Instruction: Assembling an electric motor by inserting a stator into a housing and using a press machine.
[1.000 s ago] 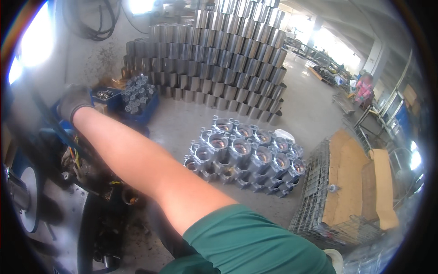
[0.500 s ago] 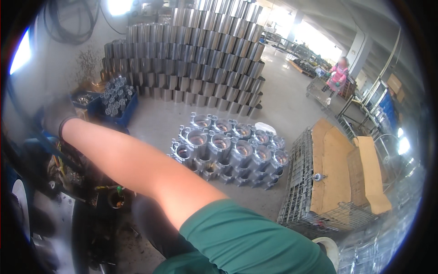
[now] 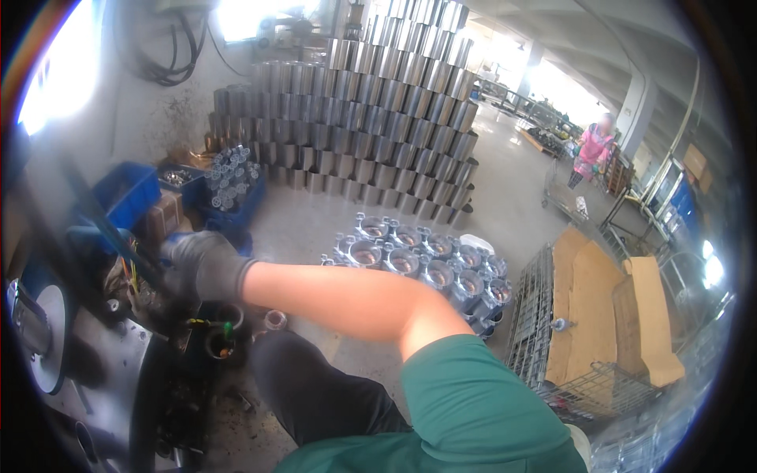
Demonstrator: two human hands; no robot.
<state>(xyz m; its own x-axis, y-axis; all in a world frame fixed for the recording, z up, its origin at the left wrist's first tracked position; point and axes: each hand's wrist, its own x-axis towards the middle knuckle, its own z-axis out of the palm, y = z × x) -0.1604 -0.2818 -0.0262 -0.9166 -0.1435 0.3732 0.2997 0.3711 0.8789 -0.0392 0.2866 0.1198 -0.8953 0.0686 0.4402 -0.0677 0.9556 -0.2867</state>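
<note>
My right hand (image 3: 206,266), in a dark grey work glove, reaches across to the left from the green sleeve. It is over the dark machine (image 3: 185,347) at the lower left, close to a dark bar and some coloured wires (image 3: 130,274). The fingers are blurred and turned away, so whether they hold anything does not show. A round metal disc (image 3: 49,339) belongs to the machine at the far left. Beyond the hand are a brown box (image 3: 164,217) and a blue bin (image 3: 130,193). My left hand is out of the picture.
Metal cylinders (image 3: 355,106) form a tall stacked wall at the back. Grey motor housings (image 3: 438,272) stand on the floor beyond my arm. To the right is a wire cage with cardboard (image 3: 587,307). A person in pink (image 3: 593,150) stands by a cart at the far right.
My right hand has come back from the far left toward the middle, over the machine. The view has shifted, bringing the blue bin, the brown box and my dark-clad leg more into sight.
</note>
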